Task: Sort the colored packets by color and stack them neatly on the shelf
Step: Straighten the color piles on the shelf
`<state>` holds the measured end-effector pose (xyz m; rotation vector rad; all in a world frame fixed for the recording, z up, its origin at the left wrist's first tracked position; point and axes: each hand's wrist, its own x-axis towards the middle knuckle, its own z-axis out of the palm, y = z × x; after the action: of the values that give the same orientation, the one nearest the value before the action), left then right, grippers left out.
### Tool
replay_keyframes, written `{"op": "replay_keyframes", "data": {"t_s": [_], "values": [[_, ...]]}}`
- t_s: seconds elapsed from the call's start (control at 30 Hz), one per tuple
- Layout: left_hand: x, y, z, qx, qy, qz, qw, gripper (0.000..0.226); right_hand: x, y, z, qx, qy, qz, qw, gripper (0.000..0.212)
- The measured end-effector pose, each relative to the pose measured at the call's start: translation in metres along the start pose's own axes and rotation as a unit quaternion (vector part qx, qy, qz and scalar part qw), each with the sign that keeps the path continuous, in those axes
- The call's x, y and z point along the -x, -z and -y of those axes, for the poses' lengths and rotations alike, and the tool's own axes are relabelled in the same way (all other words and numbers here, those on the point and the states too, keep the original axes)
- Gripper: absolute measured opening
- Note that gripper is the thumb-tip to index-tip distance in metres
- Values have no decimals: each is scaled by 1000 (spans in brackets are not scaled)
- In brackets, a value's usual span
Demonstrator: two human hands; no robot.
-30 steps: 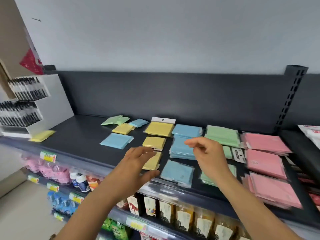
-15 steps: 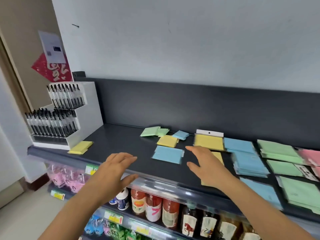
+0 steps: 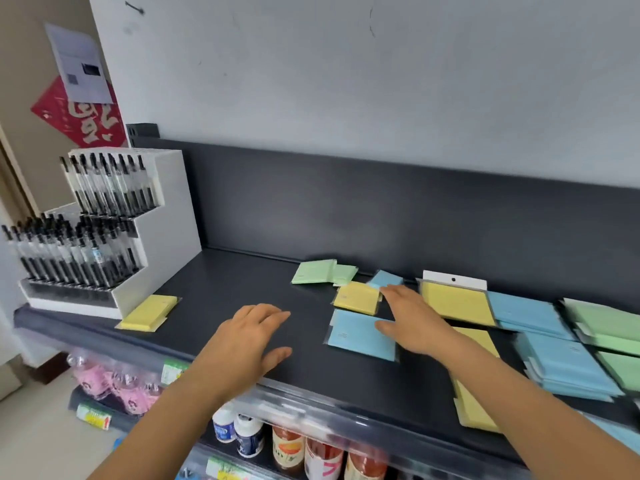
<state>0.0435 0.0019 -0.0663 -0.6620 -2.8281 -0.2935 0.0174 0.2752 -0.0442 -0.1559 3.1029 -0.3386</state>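
Dark shelf [image 3: 242, 292] seen from above, strewn with coloured packets. The right hand [image 3: 412, 320], fingers spread and flat, grasps nothing; its palm lies over the right edge of a loose blue packet [image 3: 360, 336], whose long axis runs left to right, skewed slightly clockwise to the shelf front, and its fingertips reach a small yellow packet [image 3: 358, 297] just behind. The left hand [image 3: 249, 341] hovers unclenched above bare shelf, holding nothing. Behind lie two overlapping green packets [image 3: 313, 271] and a small blue packet [image 3: 386, 278], partly covered. A large yellow packet [image 3: 457, 301] with a white hang tab points its tab toward the back panel. A lone yellow packet [image 3: 149, 311] sits beside the pen display [image 3: 104, 230]. Blue stacks [image 3: 568, 368] and green stacks [image 3: 606, 323] at right are blurred and cut off by the frame; the right forearm hides part of another yellow stack [image 3: 474, 407].
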Motion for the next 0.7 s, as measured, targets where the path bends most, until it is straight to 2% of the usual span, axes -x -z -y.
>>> {"op": "replay_keyframes", "data": {"t_s": [0.3,0.5,0.7], "values": [[-96,-26,29,-43,-4,40,998,69,-90,-9,-19,31,-50,28,998,77],[-138,-47,35,-35,-9,49,998,71,-111,-6,-28,-37,-46,44,997,85],[-163,-64,42,-8,-14,74,997,71,-113,-5,-29,-83,-76,47,993,89]]}}
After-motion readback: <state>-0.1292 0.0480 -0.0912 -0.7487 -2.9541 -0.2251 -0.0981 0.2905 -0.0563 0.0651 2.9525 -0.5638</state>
